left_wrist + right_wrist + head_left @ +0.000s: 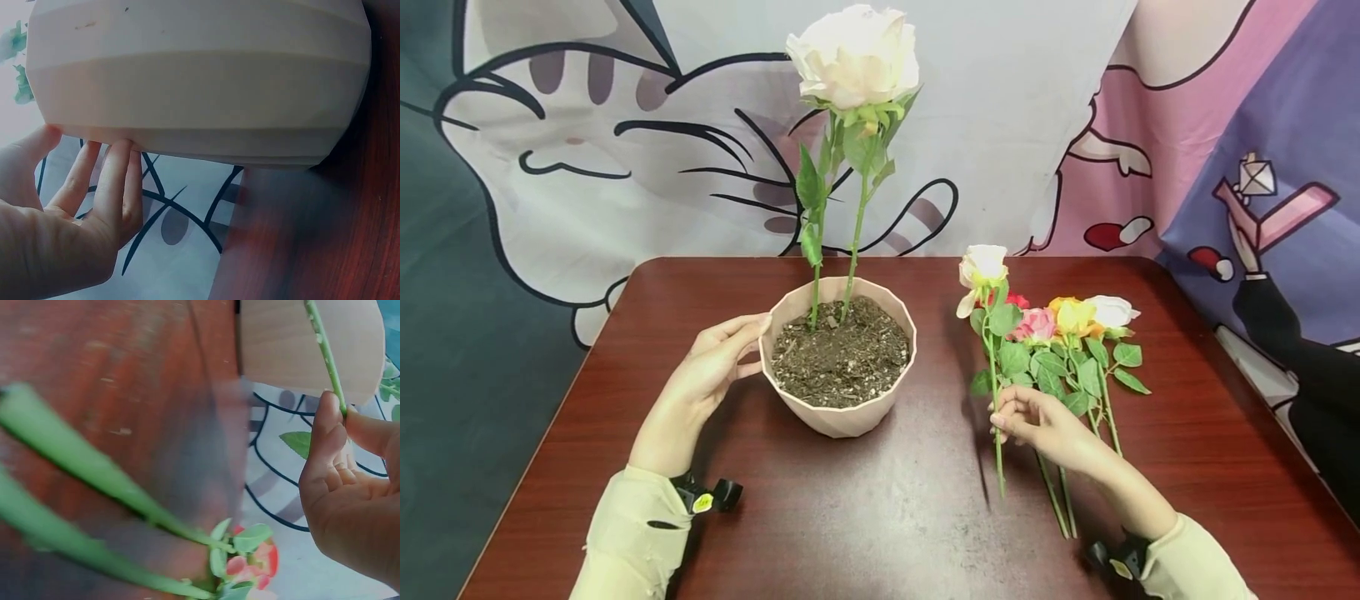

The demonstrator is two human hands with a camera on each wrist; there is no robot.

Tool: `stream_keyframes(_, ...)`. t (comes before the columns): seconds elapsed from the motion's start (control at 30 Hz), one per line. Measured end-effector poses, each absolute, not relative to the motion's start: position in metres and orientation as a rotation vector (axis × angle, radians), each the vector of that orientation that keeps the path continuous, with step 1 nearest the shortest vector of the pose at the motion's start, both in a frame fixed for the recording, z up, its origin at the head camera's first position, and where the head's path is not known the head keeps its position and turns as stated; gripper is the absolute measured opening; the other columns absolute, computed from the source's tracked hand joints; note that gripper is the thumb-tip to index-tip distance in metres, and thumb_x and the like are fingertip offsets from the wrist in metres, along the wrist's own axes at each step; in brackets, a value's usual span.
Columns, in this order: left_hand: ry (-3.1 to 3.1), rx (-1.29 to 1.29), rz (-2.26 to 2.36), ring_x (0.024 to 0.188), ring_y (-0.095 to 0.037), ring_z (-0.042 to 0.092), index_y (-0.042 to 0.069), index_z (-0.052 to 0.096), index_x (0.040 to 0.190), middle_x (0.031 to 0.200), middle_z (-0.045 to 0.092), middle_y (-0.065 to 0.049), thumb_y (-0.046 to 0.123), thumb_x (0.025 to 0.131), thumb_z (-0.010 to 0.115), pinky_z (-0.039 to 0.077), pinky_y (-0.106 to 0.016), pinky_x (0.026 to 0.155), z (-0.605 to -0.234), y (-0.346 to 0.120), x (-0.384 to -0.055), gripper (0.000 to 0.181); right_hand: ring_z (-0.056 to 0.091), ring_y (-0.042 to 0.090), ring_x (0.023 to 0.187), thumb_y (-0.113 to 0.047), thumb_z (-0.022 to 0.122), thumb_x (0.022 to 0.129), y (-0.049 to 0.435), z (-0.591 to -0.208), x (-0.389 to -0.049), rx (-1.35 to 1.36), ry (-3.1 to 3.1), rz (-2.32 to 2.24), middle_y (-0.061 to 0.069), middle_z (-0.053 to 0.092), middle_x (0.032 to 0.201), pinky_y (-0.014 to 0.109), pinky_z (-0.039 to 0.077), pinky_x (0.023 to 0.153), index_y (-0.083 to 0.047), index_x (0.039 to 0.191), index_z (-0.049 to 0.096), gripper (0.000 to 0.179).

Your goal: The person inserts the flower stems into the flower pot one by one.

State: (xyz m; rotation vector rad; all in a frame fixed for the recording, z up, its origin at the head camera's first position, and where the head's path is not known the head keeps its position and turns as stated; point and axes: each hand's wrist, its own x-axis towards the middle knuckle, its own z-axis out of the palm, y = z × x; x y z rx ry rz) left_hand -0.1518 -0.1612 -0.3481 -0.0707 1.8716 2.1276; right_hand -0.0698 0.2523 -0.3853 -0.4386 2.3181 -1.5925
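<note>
A beige faceted pot [842, 421] holds dark soil [842, 354] with two tall stems, one visibly topped by a large white rose [857, 58]. My left hand [711, 367] rests on the pot's left side, fingertips against the outer wall and near the rim; the left wrist view shows these fingers [112, 181] fairly straight. On the right, my right hand [1045, 421] pinches the green stem of a cream-white rose [983, 268] between thumb and fingertips. That rose stands upright, its bloom away from me. In the right wrist view the pinched stem [328, 362] overlaps the pot.
Several cut roses lie on the table beyond and beneath my right hand: a pink one [1036, 323], a yellow one [1073, 317], a white one [1112, 312] and a red one partly hidden. A cartoon-cat cloth [647, 167] hangs behind the brown table [715, 533].
</note>
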Motion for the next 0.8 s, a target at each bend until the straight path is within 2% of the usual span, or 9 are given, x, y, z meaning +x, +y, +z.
stream_keyframes(0.2,1.864,-0.067,2.144,0.080,-0.003,0.061,0.021,0.065,0.098,0.091,0.061,0.007,0.026,0.090,0.063,0.055,-0.024,0.070,-0.348,-0.161,-0.151,0.009,0.063,0.012,0.073,-0.004,0.057,0.092,0.251,-0.370,-0.079,-0.465,2.330,-1.635,0.013,0.062,0.082,0.028,0.054,0.065,0.009,0.097,0.049,0.016)
stream_keyframes(0.53,1.861,-0.065,2.153,0.079,-0.004,0.062,0.020,0.065,0.100,0.086,0.063,0.006,0.025,0.090,0.064,0.055,-0.024,0.071,-0.346,-0.159,-0.152,0.011,0.062,0.008,0.069,0.005,0.059,0.088,0.239,-0.341,-0.104,-0.548,2.515,-1.724,-0.004,0.062,0.077,0.020,0.050,0.058,0.008,0.095,0.049,0.012)
stream_keyframes(0.8,1.877,-0.081,2.148,0.079,-0.004,0.062,0.020,0.064,0.100,0.087,0.063,0.006,0.026,0.090,0.063,0.055,-0.023,0.069,-0.347,-0.159,-0.150,0.012,0.063,0.009,0.067,0.005,0.061,0.086,0.220,-0.311,-0.127,-0.636,2.551,-1.814,-0.006,0.065,0.077,0.018,0.050,0.059,0.005,0.095,0.052,0.013)
